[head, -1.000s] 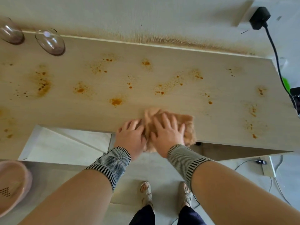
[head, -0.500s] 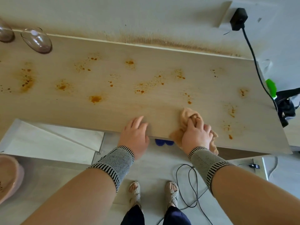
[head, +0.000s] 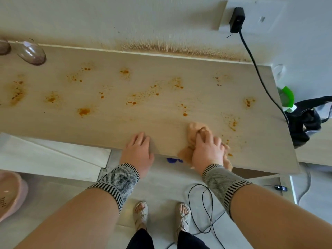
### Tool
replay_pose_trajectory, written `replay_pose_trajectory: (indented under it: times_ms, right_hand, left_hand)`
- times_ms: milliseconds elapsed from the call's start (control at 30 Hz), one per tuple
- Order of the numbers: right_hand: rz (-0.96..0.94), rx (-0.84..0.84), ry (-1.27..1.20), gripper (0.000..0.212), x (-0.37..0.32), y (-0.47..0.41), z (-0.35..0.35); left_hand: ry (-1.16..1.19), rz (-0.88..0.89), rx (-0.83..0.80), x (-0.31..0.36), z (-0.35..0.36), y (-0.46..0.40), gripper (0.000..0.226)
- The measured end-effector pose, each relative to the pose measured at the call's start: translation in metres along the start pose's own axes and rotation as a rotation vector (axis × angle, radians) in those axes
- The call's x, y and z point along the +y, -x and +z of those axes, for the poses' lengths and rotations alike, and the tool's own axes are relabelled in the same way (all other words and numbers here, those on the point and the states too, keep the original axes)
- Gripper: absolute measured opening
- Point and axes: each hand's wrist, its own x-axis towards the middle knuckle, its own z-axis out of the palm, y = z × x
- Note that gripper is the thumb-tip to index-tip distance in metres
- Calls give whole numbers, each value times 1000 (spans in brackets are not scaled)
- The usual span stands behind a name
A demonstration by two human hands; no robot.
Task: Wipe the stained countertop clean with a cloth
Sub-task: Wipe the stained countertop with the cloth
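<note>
Right hand (head: 208,151) at the near edge of the countertop (head: 161,123), fingers curled over a bunched peach cloth (head: 195,130); cloth sits under and at 12 o'clock of the hand, one tail hanging off the counter edge at its 5 o'clock; whether the thumb clamps it, cannot tell. Left hand (head: 138,150) well apart at 9 o'clock of the cloth, fingers straight and together, flat on the counter edge, holding nothing. Striped knit wrist sleeves (head: 116,182) on both forearms.

Orange stains (head: 84,111) scattered across the counter from 9 to 2 o'clock of the hands; a few small spots just beside the cloth at 3 o'clock; brownish streak (head: 179,49) along the wall joint at 12.

Two clear glass bowls (head: 32,53) at the far left corner, 10 o'clock, contents not readable. Pink colander (head: 9,193) at 8 o'clock, below counter level, only partly in frame. Black plug adapter (head: 237,19) on the wall at 1 o'clock, its cable (head: 260,76) running down past the right end; dark bag (head: 305,123) and a green-capped item (head: 287,96) beside that end at 3 o'clock.
</note>
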Motion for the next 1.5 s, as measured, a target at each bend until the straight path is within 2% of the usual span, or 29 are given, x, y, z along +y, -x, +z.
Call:
replay_pose_trajectory:
  times_ms: [100,167,233,367,467,533,633,700,767,933,1000,1067,1167,1267,1333,1400,1467,1500]
  right_hand:
    - [-365,-48,-12,62,-35,4,2]
    - [-498,-69,17,61,-41,4,1]
    - [-450,-69,32,64,-22,1,-1]
    - [-30,-3,-23,56,41,4,-4]
    - [92,-7,-22,54,29,3,-1]
    - [-40,-17,-33,56,-3,5,-1]
    - [-389,-71,-18,62,-51,11,4]
    - [-437,-103,15,58,-56,11,11]
    - [-319,-77,-12,54,-35,12,18]
    - [251,14,-171,55,25,22,18]
    - [328,-7,-195,56,14,19,12]
    - [228,-37,-174,60,-14,18,6]
    - [-137,-84,-83,68,-59,21,6]
    - [-246,-115,-24,66,-61,19,0]
    - [-164,-109,-21,67,-36,18,-6]
    - [145,-76,-118,74,0,21,-11]
    - [483,-19,-227,69,30,19,-13]
    - [584,-16,-219,70,37,16,-15]
  left_hand:
    - [-29,-16,-39,3,2,-1,57]
    - [-25,-22,-54,4,2,0,55]
    - [-10,-37,-64,4,1,-1,59]
    - [-10,-48,-72,5,1,0,61]
    - [-12,-51,-79,6,-1,2,62]
    - [-6,-50,-70,6,-3,1,60]
    - [-42,10,7,12,0,-1,52]
    - [-42,41,2,12,4,-1,61]
    - [-35,66,-56,8,5,-3,68]
    - [-73,121,-189,7,-4,-4,61]
    - [-86,131,-194,9,-4,-3,61]
    - [-109,146,-175,8,-4,-4,61]
    - [-113,161,-150,4,-5,-5,52]
    - [-98,177,-140,1,-7,-6,47]
    - [-96,181,-146,-1,-8,-8,56]
    - [-86,166,-148,-1,-6,-8,61]
    - [-84,156,-153,2,-6,-8,60]
    - [-82,148,-154,4,-7,-8,60]
